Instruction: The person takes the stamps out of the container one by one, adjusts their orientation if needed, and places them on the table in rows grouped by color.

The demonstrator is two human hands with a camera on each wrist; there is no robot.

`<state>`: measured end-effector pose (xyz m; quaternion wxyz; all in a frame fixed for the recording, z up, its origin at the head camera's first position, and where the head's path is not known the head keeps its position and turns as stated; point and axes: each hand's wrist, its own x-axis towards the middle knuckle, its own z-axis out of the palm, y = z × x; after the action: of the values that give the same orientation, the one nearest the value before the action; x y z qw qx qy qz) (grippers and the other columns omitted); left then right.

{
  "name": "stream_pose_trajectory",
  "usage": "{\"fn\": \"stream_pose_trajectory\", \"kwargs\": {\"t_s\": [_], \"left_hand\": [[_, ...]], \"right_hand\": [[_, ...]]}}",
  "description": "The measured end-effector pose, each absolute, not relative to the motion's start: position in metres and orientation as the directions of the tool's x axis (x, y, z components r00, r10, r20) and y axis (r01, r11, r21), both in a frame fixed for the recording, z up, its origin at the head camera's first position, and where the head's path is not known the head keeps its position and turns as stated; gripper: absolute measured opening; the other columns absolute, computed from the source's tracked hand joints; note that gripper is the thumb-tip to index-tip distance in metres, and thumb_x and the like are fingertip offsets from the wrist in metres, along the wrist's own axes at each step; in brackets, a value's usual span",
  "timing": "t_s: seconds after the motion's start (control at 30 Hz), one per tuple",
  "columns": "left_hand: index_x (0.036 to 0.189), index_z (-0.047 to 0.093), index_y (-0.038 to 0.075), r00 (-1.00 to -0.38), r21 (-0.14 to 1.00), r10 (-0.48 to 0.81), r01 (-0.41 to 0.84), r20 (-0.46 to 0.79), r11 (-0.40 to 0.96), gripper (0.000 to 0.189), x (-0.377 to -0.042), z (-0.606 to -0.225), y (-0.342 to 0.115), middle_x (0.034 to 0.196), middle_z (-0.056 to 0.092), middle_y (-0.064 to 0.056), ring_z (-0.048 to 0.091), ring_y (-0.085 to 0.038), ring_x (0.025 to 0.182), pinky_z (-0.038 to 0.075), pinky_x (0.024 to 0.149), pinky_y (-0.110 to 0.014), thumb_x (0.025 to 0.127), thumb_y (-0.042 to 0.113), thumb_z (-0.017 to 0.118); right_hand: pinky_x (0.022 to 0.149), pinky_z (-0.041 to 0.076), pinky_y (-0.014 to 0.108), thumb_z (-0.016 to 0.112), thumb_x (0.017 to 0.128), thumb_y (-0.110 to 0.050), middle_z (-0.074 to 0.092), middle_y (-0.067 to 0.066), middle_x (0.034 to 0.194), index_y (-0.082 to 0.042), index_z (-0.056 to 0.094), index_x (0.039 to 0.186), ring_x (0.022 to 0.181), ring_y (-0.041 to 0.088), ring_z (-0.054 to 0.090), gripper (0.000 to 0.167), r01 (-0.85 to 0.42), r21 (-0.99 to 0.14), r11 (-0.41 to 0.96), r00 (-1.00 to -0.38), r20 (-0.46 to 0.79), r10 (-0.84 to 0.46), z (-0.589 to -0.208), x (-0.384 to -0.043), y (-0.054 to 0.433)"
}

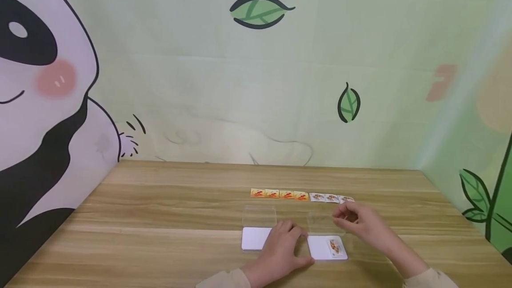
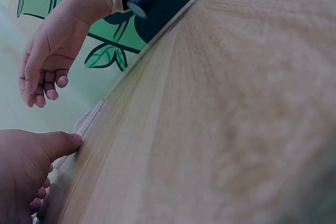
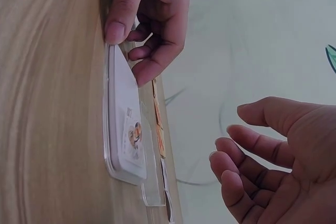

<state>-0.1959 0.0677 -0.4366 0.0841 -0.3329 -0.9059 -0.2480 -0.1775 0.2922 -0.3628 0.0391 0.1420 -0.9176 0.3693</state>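
Observation:
On the table lies an opened clear plastic case [image 3: 107, 153] holding a white pad [image 1: 318, 247], with a small food-picture sticker [image 1: 336, 248] on the pad's right part. My left hand [image 1: 280, 246] holds this case at its left end, thumb at the near corner and fingers toward the far one. Raised above the case's right side, my right hand [image 1: 360, 221] has loosely bent fingers with nothing between them, as the right wrist view shows. Partly behind my left hand is a second white pad [image 1: 254, 238] in a similar clear case.
Behind the cases runs a row of small picture pieces: several orange-yellow ones [image 1: 280, 194] on the left and white ones [image 1: 325, 198] to the right. Clear lids [image 1: 259, 216] lie folded back from the cases. A printed cloth wall [image 1: 200, 79] stands along the table's back edge.

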Motion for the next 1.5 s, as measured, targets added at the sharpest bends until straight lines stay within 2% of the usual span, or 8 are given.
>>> {"fn": "stream_pose_trajectory", "kwargs": {"t_s": [0.33, 0.53, 0.77, 1.5], "left_hand": [[0.107, 0.065, 0.018, -0.77, 0.404, 0.558, 0.638, 0.31, 0.655, 0.047, -0.195, -0.435, 0.067, 0.104, 0.057, 0.006, 0.051, -0.012, 0.103, 0.043, 0.091, -0.027, 0.072, 0.045, 0.08], [0.107, 0.065, 0.018, -0.771, 0.403, 0.559, 0.637, 0.307, 0.657, 0.047, -0.195, -0.435, 0.067, 0.103, 0.056, 0.007, 0.051, -0.012, 0.102, 0.043, 0.091, -0.027, 0.072, 0.046, 0.079], [0.106, 0.065, 0.018, -0.765, 0.389, 0.559, 0.645, 0.321, 0.658, 0.047, -0.195, -0.435, 0.067, 0.102, 0.056, 0.006, 0.051, -0.011, 0.101, 0.043, 0.09, -0.026, 0.072, 0.046, 0.079], [0.108, 0.065, 0.018, -0.757, 0.377, 0.566, 0.654, 0.327, 0.656, 0.048, -0.196, -0.437, 0.067, 0.101, 0.055, 0.007, 0.051, -0.011, 0.1, 0.043, 0.09, -0.026, 0.073, 0.047, 0.079]], "right_hand": [[0.063, 0.048, 0.02, 0.067, 0.088, -0.016, 0.065, 0.001, 0.085, -0.005, 0.064, 0.093, 0.073, -0.003, 0.052, 0.012, -0.322, -0.646, 0.692, -0.946, 0.189, -0.264, -0.368, -0.173, 0.297], [0.064, 0.049, 0.021, 0.067, 0.088, -0.014, 0.066, 0.002, 0.088, -0.003, 0.064, 0.094, 0.074, -0.004, 0.053, 0.013, -0.339, -0.655, 0.675, -0.939, 0.189, -0.288, -0.375, -0.173, 0.3], [0.063, 0.049, 0.02, 0.069, 0.085, -0.014, 0.066, 0.001, 0.086, -0.004, 0.065, 0.092, 0.073, -0.003, 0.054, 0.014, -0.374, -0.627, 0.684, -0.923, 0.181, -0.339, -0.382, -0.174, 0.301], [0.063, 0.048, 0.019, 0.073, 0.081, -0.016, 0.065, -0.001, 0.086, -0.007, 0.066, 0.091, 0.074, 0.0, 0.054, 0.015, -0.343, -0.579, 0.74, -0.933, 0.117, -0.341, -0.39, -0.169, 0.295]]}}
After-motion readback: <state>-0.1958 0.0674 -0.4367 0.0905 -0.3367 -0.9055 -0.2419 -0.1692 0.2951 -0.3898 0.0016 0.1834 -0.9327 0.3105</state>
